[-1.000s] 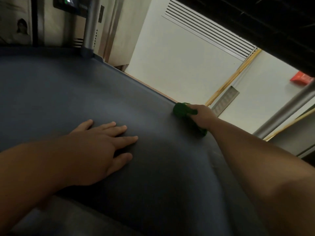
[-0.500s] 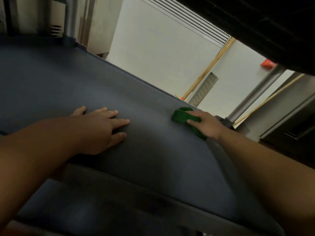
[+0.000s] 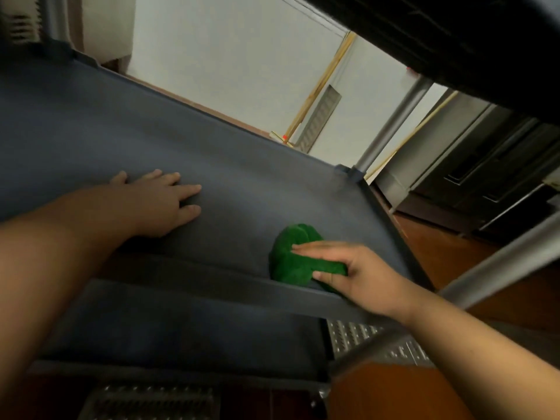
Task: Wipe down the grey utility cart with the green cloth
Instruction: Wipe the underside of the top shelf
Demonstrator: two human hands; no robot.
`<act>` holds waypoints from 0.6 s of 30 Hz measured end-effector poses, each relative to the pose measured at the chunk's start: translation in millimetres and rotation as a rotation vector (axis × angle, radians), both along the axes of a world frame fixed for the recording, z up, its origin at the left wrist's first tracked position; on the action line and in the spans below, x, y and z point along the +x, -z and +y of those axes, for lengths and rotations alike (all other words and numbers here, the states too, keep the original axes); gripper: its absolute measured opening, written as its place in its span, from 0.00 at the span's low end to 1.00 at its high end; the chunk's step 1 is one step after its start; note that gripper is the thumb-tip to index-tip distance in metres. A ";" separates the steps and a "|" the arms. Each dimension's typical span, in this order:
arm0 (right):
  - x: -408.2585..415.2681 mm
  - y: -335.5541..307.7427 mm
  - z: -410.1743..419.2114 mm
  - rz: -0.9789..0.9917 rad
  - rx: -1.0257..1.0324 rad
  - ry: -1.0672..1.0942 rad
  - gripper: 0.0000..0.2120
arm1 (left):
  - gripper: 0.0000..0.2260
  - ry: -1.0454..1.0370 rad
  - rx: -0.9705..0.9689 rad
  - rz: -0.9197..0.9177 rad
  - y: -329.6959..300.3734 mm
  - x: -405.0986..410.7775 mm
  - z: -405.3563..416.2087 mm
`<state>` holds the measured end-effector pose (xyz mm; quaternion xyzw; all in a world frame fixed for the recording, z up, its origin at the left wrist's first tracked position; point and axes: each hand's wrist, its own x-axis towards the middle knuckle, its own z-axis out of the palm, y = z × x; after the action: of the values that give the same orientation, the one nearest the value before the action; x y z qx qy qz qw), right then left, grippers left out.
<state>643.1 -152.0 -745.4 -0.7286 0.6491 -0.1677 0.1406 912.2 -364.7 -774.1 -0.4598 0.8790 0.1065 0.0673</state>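
Note:
The grey utility cart's lower shelf [image 3: 242, 177] fills the middle of the head view, under a dark upper shelf. A bunched green cloth [image 3: 291, 259] lies on the shelf just inside its near rim, towards the right. My right hand [image 3: 357, 274] grips the cloth, fingers on top and thumb at its near side. My left hand [image 3: 154, 201] rests flat on the shelf to the left, fingers spread, holding nothing.
A grey metal post [image 3: 391, 122] rises from the shelf's far right corner. Another post [image 3: 500, 262] crosses at the right. Beyond are a white wall, a wooden broom handle [image 3: 321, 83], dark cabinets [image 3: 491, 165], brown floor and a metal floor grate [image 3: 375, 344].
My right hand has dragged the green cloth from the far edge of the shelf back to the near rim. The left hand stays flat. The view has tilted down.

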 end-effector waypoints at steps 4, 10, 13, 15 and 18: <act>5.8 6.5 17.4 0.031 -0.091 -0.048 0.21 | 0.25 -0.057 -0.034 -0.035 2.0 -2.4 11.1; 1.6 2.7 9.1 0.090 -0.105 -0.143 0.24 | 0.26 0.086 -0.171 0.277 -9.1 -41.5 75.1; -1.3 0.4 -3.7 0.118 -0.078 -0.196 0.26 | 0.29 0.046 -0.089 0.185 -1.4 -49.1 81.3; -1.4 3.6 -14.2 0.148 -0.080 -0.236 0.27 | 0.32 -0.001 -0.036 0.143 5.7 -49.8 78.6; -1.5 12.9 -34.8 0.176 -0.103 -0.224 0.27 | 0.34 -0.009 -0.009 0.069 10.4 -55.3 78.7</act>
<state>641.6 -186.7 -758.3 -0.8144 0.5642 -0.1195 0.0636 857.0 -286.0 -784.5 -0.4601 0.8792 0.1189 0.0343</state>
